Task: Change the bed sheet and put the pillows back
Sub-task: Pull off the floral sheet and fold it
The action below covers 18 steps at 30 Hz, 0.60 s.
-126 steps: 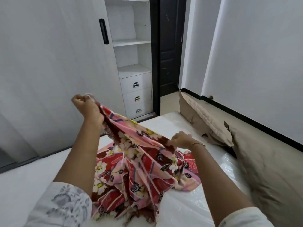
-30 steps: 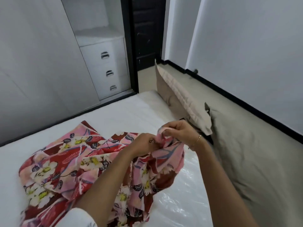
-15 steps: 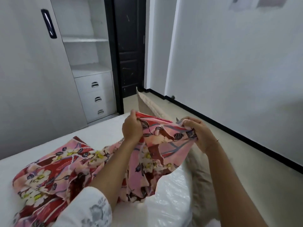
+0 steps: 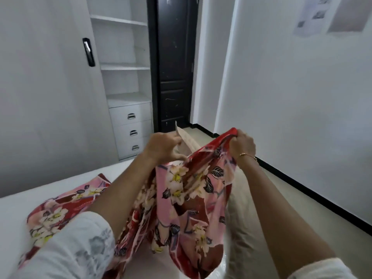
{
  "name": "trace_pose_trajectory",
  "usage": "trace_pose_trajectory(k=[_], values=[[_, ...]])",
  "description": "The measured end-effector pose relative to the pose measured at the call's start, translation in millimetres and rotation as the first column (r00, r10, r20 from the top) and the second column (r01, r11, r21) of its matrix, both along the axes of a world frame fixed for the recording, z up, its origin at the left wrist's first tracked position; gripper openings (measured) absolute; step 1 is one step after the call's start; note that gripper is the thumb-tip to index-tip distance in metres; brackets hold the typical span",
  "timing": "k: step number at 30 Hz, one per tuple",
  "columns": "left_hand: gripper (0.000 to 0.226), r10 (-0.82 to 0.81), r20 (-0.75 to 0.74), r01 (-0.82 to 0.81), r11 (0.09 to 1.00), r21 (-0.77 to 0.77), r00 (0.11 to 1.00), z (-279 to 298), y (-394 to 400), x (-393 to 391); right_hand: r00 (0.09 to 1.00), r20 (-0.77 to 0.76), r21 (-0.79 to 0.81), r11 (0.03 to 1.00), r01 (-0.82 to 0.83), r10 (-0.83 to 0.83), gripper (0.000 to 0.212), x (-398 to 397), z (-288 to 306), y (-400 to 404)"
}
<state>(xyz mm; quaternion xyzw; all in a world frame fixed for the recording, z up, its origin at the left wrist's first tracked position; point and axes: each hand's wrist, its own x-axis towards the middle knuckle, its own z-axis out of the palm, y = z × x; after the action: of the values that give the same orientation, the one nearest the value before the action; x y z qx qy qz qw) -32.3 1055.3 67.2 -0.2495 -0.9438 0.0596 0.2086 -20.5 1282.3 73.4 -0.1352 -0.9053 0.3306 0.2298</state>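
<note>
My right hand (image 4: 242, 144) clenches a raised corner of the flowered sheet (image 4: 189, 200) while my left hand (image 4: 163, 149) pinches its edge, I judge to find the hem, the rest trailing below onto the bare mattress (image 4: 60, 184).

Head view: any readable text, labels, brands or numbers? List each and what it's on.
None legible.
Papers on the wall: printed marks, too blurred to read.
Floral sheet: pattern only, no text.
Wardrobe door handle and drawers: no markings visible.
</note>
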Motion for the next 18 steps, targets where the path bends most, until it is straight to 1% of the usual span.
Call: trace_pose_trajectory(k=[1,3,4,5,6,7,8,10,12,13,15,17,18], values=[[0.07,0.085,0.027,-0.08,0.985,-0.152,0.996,-4.0,-10.6,-3.2,0.999,0.045,-0.002,1.0,0.016,-0.016,0.033,-10.1,0.6,11.4],[0.076,0.215,0.083,-0.167,0.905,-0.391,0.973,-12.9,-26.0,-5.8,0.992,0.123,-0.082,0.996,0.039,-0.028,0.036,-33.4,0.5,35.1],[0.074,0.277,0.114,-0.197,0.866,-0.46,0.954,-19.7,-34.4,-6.2,0.988,0.151,-0.211,0.977,0.045,-0.012,0.037,-47.4,-2.4,46.4],[0.068,0.337,0.136,-0.227,0.832,-0.507,0.932,-24.7,-41.7,-5.0,0.983,0.185,-0.383,0.922,0.055,0.019,0.038,-60.6,-5.0,56.5],[0.058,0.394,0.142,-0.256,0.792,-0.554,0.908,-29.3,-48.7,-2.4,0.976,0.21,-0.546,0.836,0.061,0.066,0.037,-72.6,-8.9,65.1],[0.048,0.451,0.146,-0.284,0.75,-0.598,0.881,-33.6,-54.9,2.4,0.967,0.225,-0.652,0.756,0.058,0.121,0.037,-82.4,-14.0,73.6],[0.041,0.509,0.15,-0.313,0.708,-0.633,0.847,-38.3,-59.7,8.4,0.959,0.223,-0.717,0.696,0.04,0.174,0.038,-92.5,-19.6,80.7],[0.038,0.584,0.147,-0.336,0.635,-0.695,0.799,-47.2,-67.8,20.7,0.948,0.206,-0.773,0.635,0.006,0.242,0.037,-99.0,-21.4,86.0],[0.035,0.66,0.15,-0.378,0.586,-0.717,0.736,-53.8,-73.7,31.8,0.928,0.199,-0.806,0.591,-0.028,0.316,0.034,-102.3,-21.7,86.7],[0.035,0.695,0.13,-0.419,0.561,-0.714,0.707,-57.3,-77.6,35.4,0.912,0.192,-0.822,0.567,-0.052,0.362,0.036,-104.9,-20.7,84.4],[0.035,0.781,0.091,-0.534,0.501,-0.681,0.617,-64.8,-83.3,42.3,0.862,0.169,-0.865,0.492,-0.103,0.478,0.047,-115.1,-24.4,79.7],[0.032,0.835,0.087,-0.649,0.484,-0.587,0.544,-68.5,-82.4,51.2,0.815,0.133,-0.883,0.441,-0.162,0.564,0.051,-124.1,-28.5,71.1],[0.029,0.862,0.111,-0.726,0.479,-0.493,0.494,-68.7,-80.7,55.4,0.793,0.137,-0.87,0.454,-0.19,0.593,0.05,-125.6,-28.5,65.7]])
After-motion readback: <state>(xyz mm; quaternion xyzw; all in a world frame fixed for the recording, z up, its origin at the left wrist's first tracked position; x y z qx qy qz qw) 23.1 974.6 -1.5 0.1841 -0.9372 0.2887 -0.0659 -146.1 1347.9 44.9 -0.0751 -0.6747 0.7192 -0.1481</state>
